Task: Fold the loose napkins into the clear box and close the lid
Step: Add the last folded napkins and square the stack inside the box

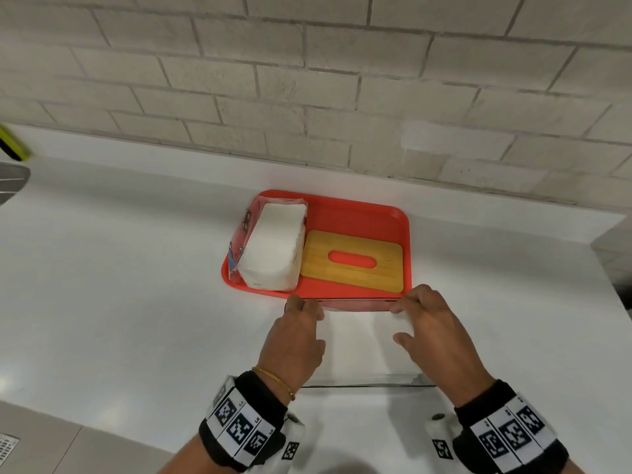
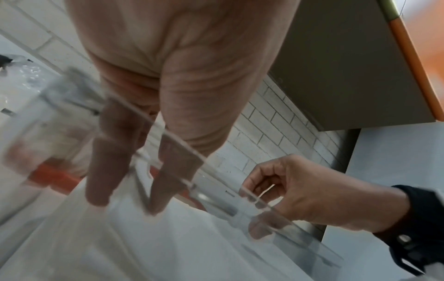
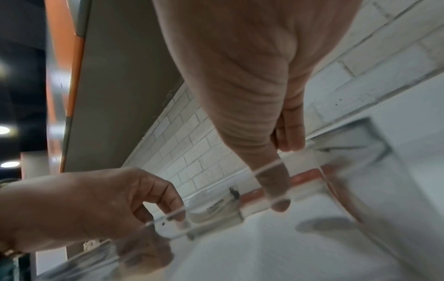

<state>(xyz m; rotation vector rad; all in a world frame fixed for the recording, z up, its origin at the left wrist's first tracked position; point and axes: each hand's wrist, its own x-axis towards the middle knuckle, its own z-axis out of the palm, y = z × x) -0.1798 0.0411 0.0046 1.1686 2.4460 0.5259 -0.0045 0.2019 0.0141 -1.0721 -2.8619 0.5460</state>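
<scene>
The clear box [image 1: 366,384] stands on the white counter just in front of the red tray [image 1: 369,206], with white napkins [image 1: 359,340] lying inside. My left hand [image 1: 307,323] grips the box's left wall, fingers curled over the rim [image 3: 168,218]. My right hand [image 1: 410,323] grips the right wall near the far corner, its fingers hooked over the rim [image 2: 252,197]. The wooden lid [image 1: 355,261], with an oval slot, lies flat on the tray. Next to it on the left is a wrapped pack of white napkins [image 1: 273,248].
A pale brick wall [image 1: 342,80] backs the counter. A metal sink edge [image 1: 10,183] and a yellow-green object [image 1: 13,143] sit at the far left. The counter's front edge runs below my wrists, over a tiled floor [image 1: 51,446].
</scene>
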